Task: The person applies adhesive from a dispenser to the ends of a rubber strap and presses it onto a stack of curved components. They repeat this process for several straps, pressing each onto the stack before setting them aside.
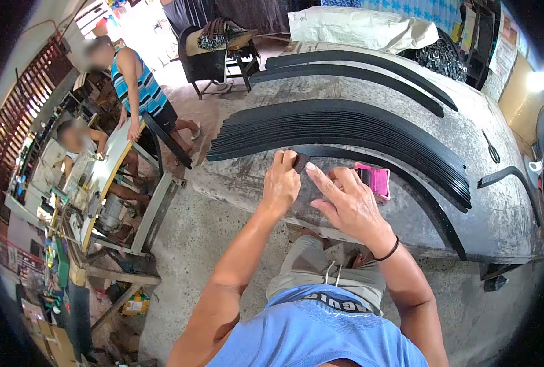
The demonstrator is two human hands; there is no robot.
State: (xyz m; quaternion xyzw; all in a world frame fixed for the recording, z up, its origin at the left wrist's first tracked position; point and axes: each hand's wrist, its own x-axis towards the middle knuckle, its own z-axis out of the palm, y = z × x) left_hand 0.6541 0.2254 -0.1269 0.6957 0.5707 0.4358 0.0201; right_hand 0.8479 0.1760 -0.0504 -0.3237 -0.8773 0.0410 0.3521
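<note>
One dark piece point(301, 161) is pinched in a person's left hand point(282, 185) above the table point(241, 174); the right hand point(352, 202), loosely open, brings a fingertip to it from 4 o'clock. A pink object point(379, 182) sits at that hand's 2 o'clock, stacked black strips point(345, 125) at 12.

There is one strip stack point(345, 116) — two strips point(339, 55) behind, one front strip point(446, 227); one pink object point(379, 181); two co-workers point(134, 85).
</note>
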